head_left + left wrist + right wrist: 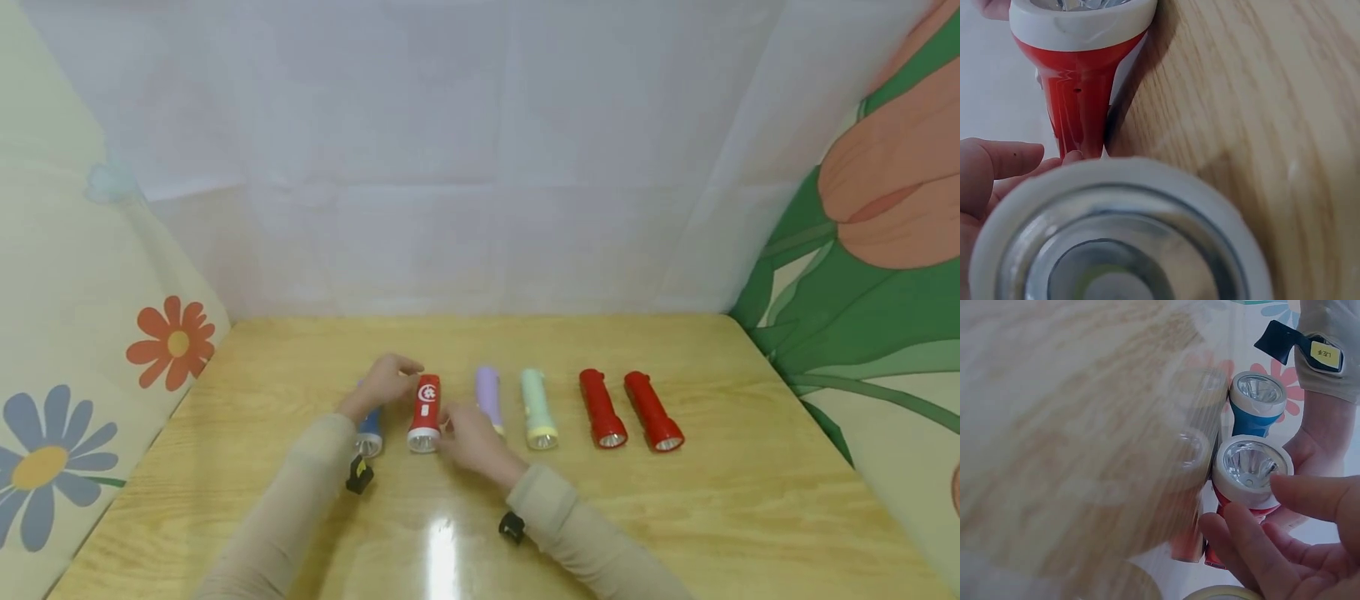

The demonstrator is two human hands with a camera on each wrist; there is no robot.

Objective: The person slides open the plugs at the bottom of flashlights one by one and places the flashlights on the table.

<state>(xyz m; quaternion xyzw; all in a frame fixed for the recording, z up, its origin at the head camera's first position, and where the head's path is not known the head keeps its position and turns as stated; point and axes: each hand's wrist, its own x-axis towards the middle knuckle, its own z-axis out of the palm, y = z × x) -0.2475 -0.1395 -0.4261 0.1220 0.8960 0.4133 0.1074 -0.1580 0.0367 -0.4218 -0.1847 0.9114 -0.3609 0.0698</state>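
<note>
A red flashlight with a white head (pixel 424 417) lies on the table between my two hands, its lens end toward me. My left hand (pixel 386 385) reaches across a blue flashlight (pixel 370 433), fingertips right at the tail of the red one. In the left wrist view its fingers (pixel 1019 159) look loosely extended beside the red body. From the other side, my right hand (pixel 476 442) has its fingertips at the white head (pixel 1252 472), fingers relaxed and not wrapped round it. The right hand partly covers a purple flashlight (pixel 488 396).
To the right lie a mint-green flashlight (pixel 537 408) and two plain red flashlights (pixel 602 408), lenses toward me. The wooden table (pixel 750 500) meets a white cloth (pixel 450 167) behind and flowered cloths at both sides.
</note>
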